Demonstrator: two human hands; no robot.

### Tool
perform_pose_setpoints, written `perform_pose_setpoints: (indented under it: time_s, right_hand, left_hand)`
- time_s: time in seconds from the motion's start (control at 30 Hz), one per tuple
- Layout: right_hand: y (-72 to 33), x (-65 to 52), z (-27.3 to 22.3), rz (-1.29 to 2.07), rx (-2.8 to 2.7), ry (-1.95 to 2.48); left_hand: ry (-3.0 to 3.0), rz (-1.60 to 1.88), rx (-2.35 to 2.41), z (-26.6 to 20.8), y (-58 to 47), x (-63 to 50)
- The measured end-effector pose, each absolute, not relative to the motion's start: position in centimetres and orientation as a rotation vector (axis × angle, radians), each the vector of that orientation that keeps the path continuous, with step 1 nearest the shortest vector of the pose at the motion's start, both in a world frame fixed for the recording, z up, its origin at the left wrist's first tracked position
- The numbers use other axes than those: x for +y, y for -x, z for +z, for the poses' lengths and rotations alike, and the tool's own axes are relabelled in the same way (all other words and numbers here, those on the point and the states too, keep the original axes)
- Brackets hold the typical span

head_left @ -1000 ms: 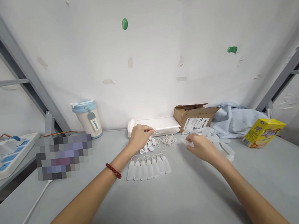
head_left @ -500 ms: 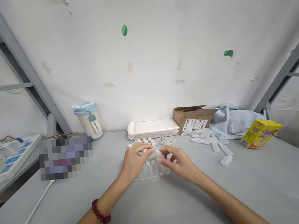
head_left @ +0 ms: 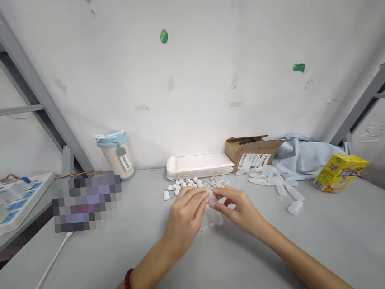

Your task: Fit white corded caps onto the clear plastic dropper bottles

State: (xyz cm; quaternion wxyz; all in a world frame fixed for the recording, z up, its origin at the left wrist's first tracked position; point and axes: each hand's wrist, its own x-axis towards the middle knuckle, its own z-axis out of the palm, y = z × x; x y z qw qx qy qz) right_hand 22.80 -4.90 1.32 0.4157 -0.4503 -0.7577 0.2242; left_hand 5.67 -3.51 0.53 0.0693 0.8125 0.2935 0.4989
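Left hand (head_left: 185, 215) and right hand (head_left: 241, 209) are pinching one translucent tube (head_left: 212, 199), the grip crowding the tube row (head_left: 211, 221), so slipping fingertips could be knocking that row askew.

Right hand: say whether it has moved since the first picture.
Yes, leftward: the right hand now reaches past the left edge of the cardboard box; earlier it did not.

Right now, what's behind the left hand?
Past the left hand, white caps show, and frosted tubes peek out beside it; whatever it covers cannot be seen.
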Motion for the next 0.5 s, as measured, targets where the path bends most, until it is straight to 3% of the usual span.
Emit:
perform_pose_setpoints:
  time_s: [0.5]
  right_hand:
    - [-22.71,-4.91,1.19,0.596,-1.740,1.158]
  left_hand:
    - [-2.490,1.347,0.875,-0.15,-5.90,-3.74]
